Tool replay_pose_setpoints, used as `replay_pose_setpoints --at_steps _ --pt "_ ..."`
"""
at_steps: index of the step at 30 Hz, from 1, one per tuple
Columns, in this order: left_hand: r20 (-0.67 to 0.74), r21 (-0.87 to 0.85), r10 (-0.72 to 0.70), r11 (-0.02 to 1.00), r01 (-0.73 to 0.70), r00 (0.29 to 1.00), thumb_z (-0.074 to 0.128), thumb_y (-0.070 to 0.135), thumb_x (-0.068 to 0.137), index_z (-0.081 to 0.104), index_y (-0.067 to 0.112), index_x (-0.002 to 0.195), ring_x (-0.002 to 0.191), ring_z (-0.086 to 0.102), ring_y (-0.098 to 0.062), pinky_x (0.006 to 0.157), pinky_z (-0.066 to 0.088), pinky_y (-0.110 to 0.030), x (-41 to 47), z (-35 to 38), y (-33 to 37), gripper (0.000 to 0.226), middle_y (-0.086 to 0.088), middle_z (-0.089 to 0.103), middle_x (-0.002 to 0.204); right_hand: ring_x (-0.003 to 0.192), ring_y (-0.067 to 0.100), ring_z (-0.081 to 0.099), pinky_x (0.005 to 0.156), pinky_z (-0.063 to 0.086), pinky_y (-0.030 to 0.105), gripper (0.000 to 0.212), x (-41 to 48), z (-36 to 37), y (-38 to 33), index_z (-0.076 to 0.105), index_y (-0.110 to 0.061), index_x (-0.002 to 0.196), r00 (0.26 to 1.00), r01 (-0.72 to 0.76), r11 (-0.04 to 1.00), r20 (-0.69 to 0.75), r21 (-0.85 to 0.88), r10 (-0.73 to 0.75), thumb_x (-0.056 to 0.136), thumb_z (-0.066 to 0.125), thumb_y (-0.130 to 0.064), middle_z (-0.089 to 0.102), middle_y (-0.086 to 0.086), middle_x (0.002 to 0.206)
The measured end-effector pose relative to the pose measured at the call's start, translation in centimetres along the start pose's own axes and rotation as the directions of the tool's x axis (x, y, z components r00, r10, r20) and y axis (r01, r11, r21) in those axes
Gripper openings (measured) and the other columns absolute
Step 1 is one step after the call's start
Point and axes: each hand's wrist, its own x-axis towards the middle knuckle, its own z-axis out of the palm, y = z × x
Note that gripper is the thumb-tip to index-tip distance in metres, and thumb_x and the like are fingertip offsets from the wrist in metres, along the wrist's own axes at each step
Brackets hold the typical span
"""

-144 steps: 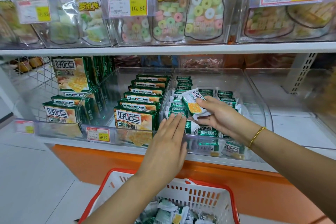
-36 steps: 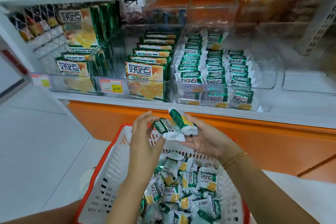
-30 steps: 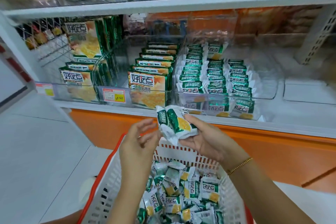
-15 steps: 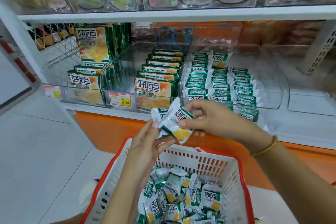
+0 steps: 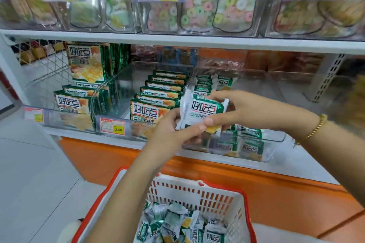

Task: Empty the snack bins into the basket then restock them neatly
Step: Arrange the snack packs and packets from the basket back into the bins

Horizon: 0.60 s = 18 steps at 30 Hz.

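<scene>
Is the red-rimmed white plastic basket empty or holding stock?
Holding stock: the red-rimmed white plastic basket has loose green-and-white snack packets heaped on its bottom.

I count two hands at work, my left hand [image 5: 173, 130] and my right hand [image 5: 246, 110], pinching at least two white-and-green foil snack packets [image 5: 203, 110] between them; any more are hidden in the stack. One white slatted plastic basket with a red rim [image 5: 197, 191], its heaped loose packets [image 5: 177, 223] past counting. Three clear plastic bins [image 5: 273, 149] hold green stock, the middle one with about seven flat green biscuit packs [image 5: 146, 112] in a row. Five white-and-yellow price tags [image 5: 112, 126]: two below, three above. Three clear pouches of pastel ring sweets [image 5: 197, 8]. One gold bead bracelet [image 5: 314, 130].
</scene>
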Motion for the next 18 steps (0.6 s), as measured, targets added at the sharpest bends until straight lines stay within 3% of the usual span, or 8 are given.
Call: replay_pose_setpoints --at_steps 1,3,5,7,9,12,15,18 --pt "0.001 0.005 -0.007 1.000 0.007 1.000 0.077 0.027 0.069 0.052 0.014 0.122 0.083 0.070 -0.019 0.078 0.058 -0.035 1.1 0.3 0.5 0.060 -0.003 0.070 0.104 0.082 0.004 0.066 0.065 0.048 0.013 0.056 0.4 -0.8 0.9 0.055 -0.029 0.118 1.000 -0.015 0.994 0.009 0.111 0.014 0.068 0.066 -0.052 0.065 -0.011 0.108" --pt "-0.012 0.079 0.016 0.997 -0.015 1.000 0.074 0.026 0.078 0.043 0.015 0.133 0.090 0.069 -0.015 0.081 0.058 -0.034 3.1 1.2 1.4 0.064 -0.001 0.067 0.115 0.087 0.008 0.066 0.071 0.052 0.018 0.058 1.2 -2.3 2.9 0.058 -0.017 0.120 0.997 -0.059 0.947 -0.028 0.316 0.072 0.068 0.071 -0.041 0.068 -0.001 0.111" --pt "-0.063 0.317 0.115 0.944 -0.090 0.991 0.068 0.037 0.084 0.033 0.020 0.142 0.099 0.063 -0.007 0.090 0.052 -0.032 5.1 2.0 1.5 0.069 0.006 0.057 0.126 0.091 0.017 0.066 0.079 0.055 0.024 0.049 1.9 -3.6 4.8 0.062 -0.007 0.114 0.987 -0.088 0.883 -0.077 0.460 0.138 0.072 0.072 -0.029 0.071 0.007 0.105" --pt "-0.058 0.612 0.244 0.775 -0.159 0.968 0.058 0.044 0.090 0.029 0.020 0.146 0.116 0.054 -0.010 0.099 0.043 -0.031 6.6 2.7 1.0 0.067 0.005 0.050 0.136 0.075 0.015 0.065 0.068 0.056 0.020 0.028 2.8 -4.9 6.4 0.065 -0.001 0.093 0.955 -0.125 0.862 -0.177 0.492 0.239 0.076 0.073 -0.023 0.073 0.003 0.080" --pt "0.065 0.788 0.274 0.576 -0.218 0.959 0.047 0.045 0.095 0.029 0.015 0.148 0.134 0.038 -0.017 0.108 0.031 -0.030 7.6 3.6 -0.1 0.063 -0.001 0.040 0.148 0.064 0.010 0.063 0.065 0.057 0.021 0.029 4.0 -6.0 7.8 0.063 -0.002 0.076 0.869 -0.240 0.881 -0.315 0.407 0.382 0.077 0.077 -0.027 0.066 -0.001 0.063" --pt "0.211 0.887 0.205 0.371 -0.276 0.956 0.037 0.047 0.098 0.024 0.013 0.149 0.141 0.023 -0.017 0.113 0.017 -0.025 8.3 4.1 -2.3 0.063 -0.004 0.030 0.153 0.093 0.022 0.065 0.090 0.052 0.036 0.050 6.2 -6.2 9.6 0.066 0.003 0.102 0.759 -0.434 0.848 -0.384 0.305 0.526 0.077 0.075 -0.040 0.068 0.011 0.099" --pt "0.237 0.899 0.242 0.312 -0.306 0.941 0.028 0.052 0.098 0.018 0.019 0.151 0.143 0.018 -0.012 0.114 0.012 -0.022 8.5 3.5 -3.8 0.063 0.003 0.025 0.156 0.097 0.023 0.056 0.085 0.046 0.029 0.053 8.5 -5.1 10.3 0.054 -0.001 0.121 0.766 -0.505 0.834 -0.328 0.225 0.552 0.084 0.070 -0.035 0.057 0.009 0.109" --pt "0.233 0.910 0.303 0.266 -0.317 0.924 0.014 0.059 0.094 0.019 0.022 0.151 0.142 0.022 -0.011 0.112 0.011 -0.019 8.6 3.1 -4.5 0.068 0.005 0.028 0.155 0.101 0.022 0.057 0.087 0.048 0.028 0.059 10.8 -4.9 11.4 0.052 -0.008 0.126 0.761 -0.427 0.859 -0.401 0.280 0.509 0.076 0.079 -0.024 0.057 0.008 0.124"
